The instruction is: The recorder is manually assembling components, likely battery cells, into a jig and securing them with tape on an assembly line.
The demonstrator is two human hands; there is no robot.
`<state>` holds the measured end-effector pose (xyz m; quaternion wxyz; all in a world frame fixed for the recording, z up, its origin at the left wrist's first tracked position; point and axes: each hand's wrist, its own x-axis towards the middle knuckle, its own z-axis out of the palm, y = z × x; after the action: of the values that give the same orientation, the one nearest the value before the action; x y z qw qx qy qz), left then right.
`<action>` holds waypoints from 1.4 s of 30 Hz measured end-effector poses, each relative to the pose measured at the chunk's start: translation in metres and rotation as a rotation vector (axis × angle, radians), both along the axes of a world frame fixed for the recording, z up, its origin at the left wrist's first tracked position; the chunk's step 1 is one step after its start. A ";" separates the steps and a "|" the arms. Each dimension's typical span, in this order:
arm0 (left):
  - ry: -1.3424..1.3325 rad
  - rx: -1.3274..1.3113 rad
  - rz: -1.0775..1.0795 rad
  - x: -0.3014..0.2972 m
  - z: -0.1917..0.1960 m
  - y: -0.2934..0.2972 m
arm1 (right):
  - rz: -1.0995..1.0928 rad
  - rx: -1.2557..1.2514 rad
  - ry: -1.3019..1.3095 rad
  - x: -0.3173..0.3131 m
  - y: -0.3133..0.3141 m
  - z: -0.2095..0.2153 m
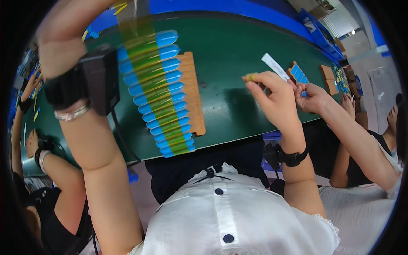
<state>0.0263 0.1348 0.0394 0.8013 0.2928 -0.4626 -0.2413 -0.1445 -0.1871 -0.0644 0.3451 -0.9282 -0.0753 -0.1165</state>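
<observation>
My left hand [70, 19] is raised at the far left, beside the upper end of a clear yellow-green strip [136, 25]. Its fingers run out past the top edge, so their grip is hidden. The strip lies down across a row of blue rounded-end pieces [172, 76], which rest against an orange-brown notched rack [194, 93]. Over the table's right half, my right hand [274, 95] has its thumb and index finger curled together. Something small and yellow [250, 77] shows at the fingertips; whether it is held or worn cannot be told.
On the green table [229, 46], a white printed strip [274, 66] and another rack with blue pieces [298, 73] lie to the right. A co-worker's hand [312, 97] is close beside my right hand. More people sit at left and right. A blue bin [321, 34] stands far right.
</observation>
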 end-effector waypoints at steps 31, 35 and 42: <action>0.260 -0.189 -0.097 -0.013 -0.003 -0.017 | 0.004 -0.360 -0.316 0.054 -0.065 0.001; 0.331 -0.162 -0.022 -0.019 0.002 -0.023 | -0.121 -0.331 -0.763 0.101 -0.088 0.099; 0.303 -0.151 -0.004 -0.019 0.002 -0.026 | -0.325 -0.364 -1.237 0.196 -0.093 0.288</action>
<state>0.0070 0.1090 0.0411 0.8812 0.1912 -0.3536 -0.2488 0.0517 -0.2805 0.2239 0.0543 -0.7334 -0.1369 -0.6637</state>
